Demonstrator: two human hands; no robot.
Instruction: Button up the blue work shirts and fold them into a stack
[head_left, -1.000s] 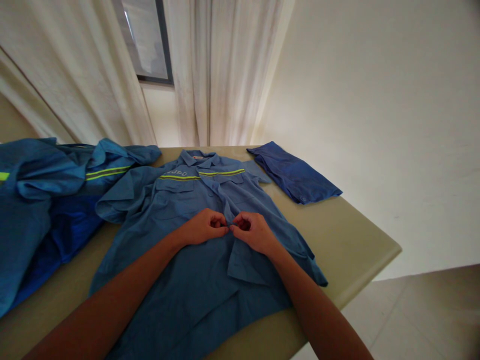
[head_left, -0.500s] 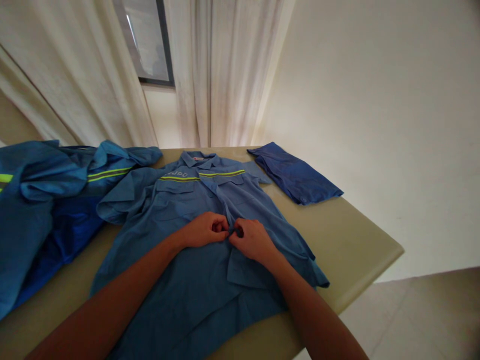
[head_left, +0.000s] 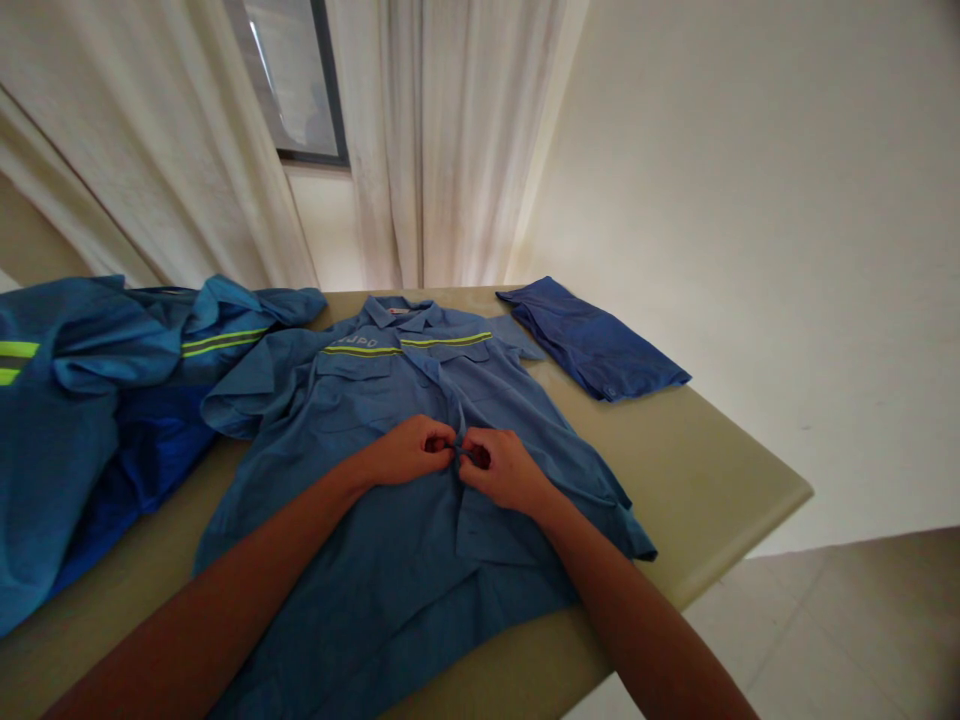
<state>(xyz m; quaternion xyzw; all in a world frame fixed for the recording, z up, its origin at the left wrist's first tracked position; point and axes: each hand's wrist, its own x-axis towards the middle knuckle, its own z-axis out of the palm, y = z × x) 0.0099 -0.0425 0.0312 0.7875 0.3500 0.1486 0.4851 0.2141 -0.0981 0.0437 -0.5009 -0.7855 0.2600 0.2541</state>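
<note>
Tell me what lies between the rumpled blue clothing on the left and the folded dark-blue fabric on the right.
A blue, short-sleeved, yellow-striped cloth shirt, spread on the beige tabletop; the head view shows this.

Shirt [head_left: 397,550] on table [head_left: 690,480], btwn clothes [head_left: 161,420] to L & garment [head_left: 600,345] at back R; curtains [head_left: 469,140] behind

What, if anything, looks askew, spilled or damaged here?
The clothes at the left look untidy: they lie rumpled, whereas the shirt beside them is spread almost flat, its front bunched where the left hand and right hand pinch it. No spill or damage shows.
</note>
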